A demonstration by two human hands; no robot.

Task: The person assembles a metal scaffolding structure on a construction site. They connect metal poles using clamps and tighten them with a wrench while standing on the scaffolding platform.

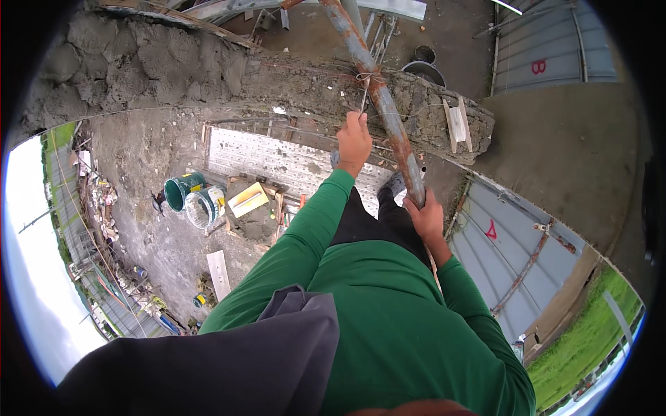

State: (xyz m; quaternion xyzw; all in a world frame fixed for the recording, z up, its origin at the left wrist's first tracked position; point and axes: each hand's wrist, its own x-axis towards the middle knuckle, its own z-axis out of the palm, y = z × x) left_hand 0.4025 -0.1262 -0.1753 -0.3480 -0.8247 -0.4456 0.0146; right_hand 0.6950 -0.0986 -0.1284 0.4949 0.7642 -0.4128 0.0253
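A rusty grey metal pipe (pixel 393 123) slants down in front of me across the top of a rough mortar-covered wall (pixel 298 87). Thin wire (pixel 366 76) loops around it at the wall top. My left hand (pixel 354 143) is closed around a thin metal piece (pixel 364 97) that reaches up to this wire; its exact kind is unclear. Lower down, my right hand (pixel 424 216) wraps round the pipe's near end. Right of the pipe, a wooden reel wound with pale string (pixel 458 125) lies on the wall.
Below the wall runs a white perforated metal plank (pixel 277 156), with my feet at its right end. Two buckets (pixel 184 191) and a yellow float (pixel 248 200) are at left. Grey metal sheets (pixel 517 243) stand at right. A dark round tub (pixel 424 69) sits beyond the wall.
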